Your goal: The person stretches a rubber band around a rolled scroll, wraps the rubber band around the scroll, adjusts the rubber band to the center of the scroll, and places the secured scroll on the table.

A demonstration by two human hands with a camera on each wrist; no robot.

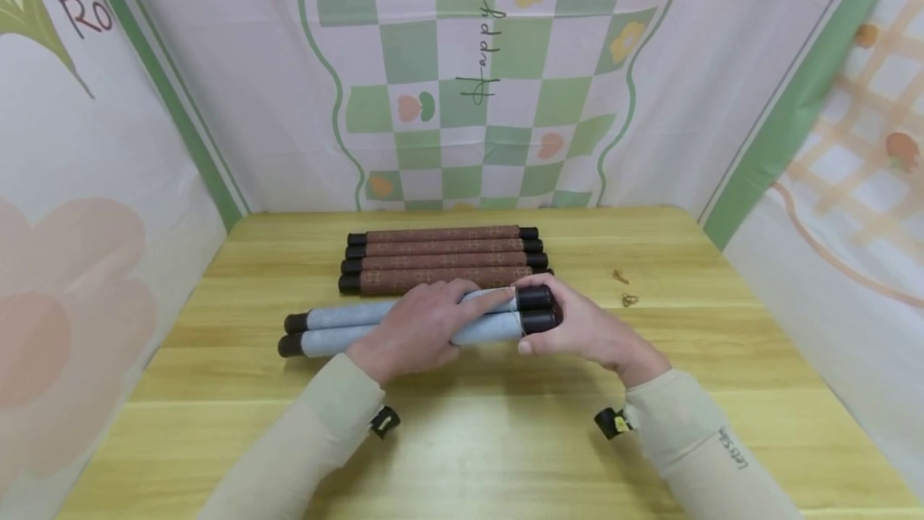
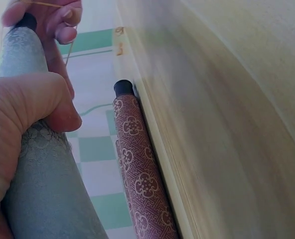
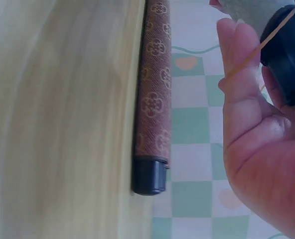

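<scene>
Two light-blue scrolls (image 1: 339, 337) with black end knobs lie side by side, raised above the table. My left hand (image 1: 426, 323) grips them around the middle; in the left wrist view its thumb (image 2: 63, 107) lies across the patterned blue cover. At their right ends, my right hand (image 1: 577, 327) spreads its fingers and thumb around the black knobs (image 1: 537, 321). A thin tan rubber band (image 3: 267, 42) is stretched over the right hand's fingers, crossing in front of a black knob in the right wrist view. Part of the band is hidden.
Several brown-red patterned scrolls (image 1: 447, 259) with black ends lie in a row behind the blue ones. Loose rubber bands (image 1: 630, 299) lie on the wooden table (image 1: 722, 359) to the right. Printed curtains (image 1: 274, 103) enclose the back and sides.
</scene>
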